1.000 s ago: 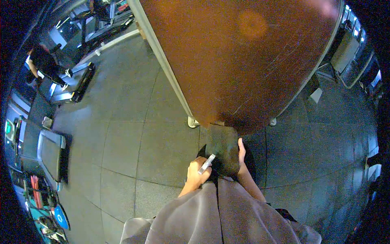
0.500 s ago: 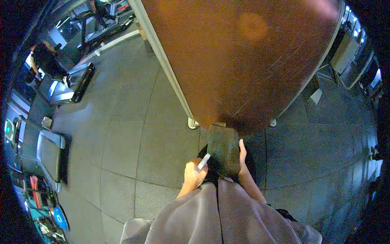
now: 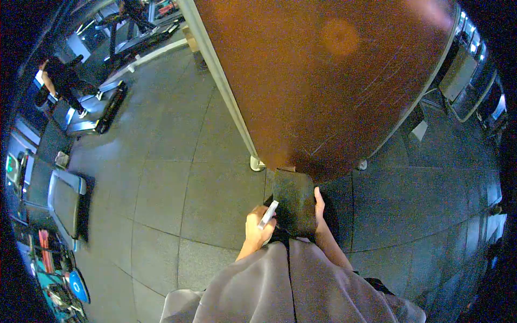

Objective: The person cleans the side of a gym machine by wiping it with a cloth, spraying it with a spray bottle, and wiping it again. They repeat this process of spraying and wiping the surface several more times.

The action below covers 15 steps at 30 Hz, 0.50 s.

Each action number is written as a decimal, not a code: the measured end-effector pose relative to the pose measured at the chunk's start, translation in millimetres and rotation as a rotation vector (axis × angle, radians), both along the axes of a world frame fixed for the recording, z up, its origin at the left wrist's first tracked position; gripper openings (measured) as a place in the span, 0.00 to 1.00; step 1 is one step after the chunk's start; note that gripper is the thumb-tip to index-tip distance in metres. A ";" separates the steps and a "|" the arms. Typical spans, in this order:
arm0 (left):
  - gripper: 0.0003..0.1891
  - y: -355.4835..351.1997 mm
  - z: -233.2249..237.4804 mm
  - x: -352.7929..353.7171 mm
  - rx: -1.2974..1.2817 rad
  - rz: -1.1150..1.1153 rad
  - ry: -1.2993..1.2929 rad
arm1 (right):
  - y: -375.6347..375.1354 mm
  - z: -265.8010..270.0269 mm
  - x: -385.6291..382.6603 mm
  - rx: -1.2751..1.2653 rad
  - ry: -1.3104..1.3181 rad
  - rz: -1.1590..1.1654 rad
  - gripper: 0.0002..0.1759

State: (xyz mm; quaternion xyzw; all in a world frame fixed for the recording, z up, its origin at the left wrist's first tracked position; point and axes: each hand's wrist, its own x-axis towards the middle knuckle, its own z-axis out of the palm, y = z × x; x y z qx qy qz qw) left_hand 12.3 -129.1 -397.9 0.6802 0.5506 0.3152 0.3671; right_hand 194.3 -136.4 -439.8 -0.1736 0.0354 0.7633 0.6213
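Note:
My left hand [image 3: 257, 229] is closed around a short whitish stick-shaped object [image 3: 268, 213], whose kind I cannot make out. That object slants up to the right, close to the left edge of a dark, flat rectangular slab [image 3: 294, 202]. Along the slab's right edge lies my right hand [image 3: 320, 207], thumb pointing up and the other fingers hidden behind it. The slab is held in front of my body, its top end overlapping the lower edge of a large brown panel [image 3: 323, 97] with a pale frame.
Left, a person [image 3: 62, 81] in dark clothes is on a treadmill [image 3: 89, 116]. Nearer stands another treadmill [image 3: 65, 207]; a blue disc [image 3: 79, 287] lies below it. Dark rubber tiles [image 3: 156, 188] cover the floor. Bench-like equipment [image 3: 459, 72] stands at the right.
The slab and my right hand have shifted slightly left and down. My left hand has barely moved. On the treadmill, the person's legs have changed stride.

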 end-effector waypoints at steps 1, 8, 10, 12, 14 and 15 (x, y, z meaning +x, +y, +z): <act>0.07 0.4 -1.8 0.2 0.000 -0.001 -0.001 | 0.4 -2.8 0.8 0.001 0.013 0.015 0.37; 0.08 3.2 -4.2 5.0 -0.007 -0.009 -0.075 | 2.5 -23.0 2.8 0.064 -0.054 0.056 0.44; 0.09 5.3 4.9 8.4 -0.033 0.065 -0.131 | 3.4 -20.4 2.0 0.041 -0.061 0.029 0.44; 0.09 11.7 -5.2 4.1 0.029 0.035 -0.117 | 1.8 -20.3 3.9 0.058 -0.056 0.042 0.43; 0.10 13.9 -3.0 3.7 0.046 0.029 -0.121 | 0.9 -17.6 4.4 0.074 -0.051 0.058 0.43; 0.10 15.1 -3.7 4.4 0.047 0.030 -0.121 | 1.2 -15.8 4.0 0.055 -0.065 0.049 0.43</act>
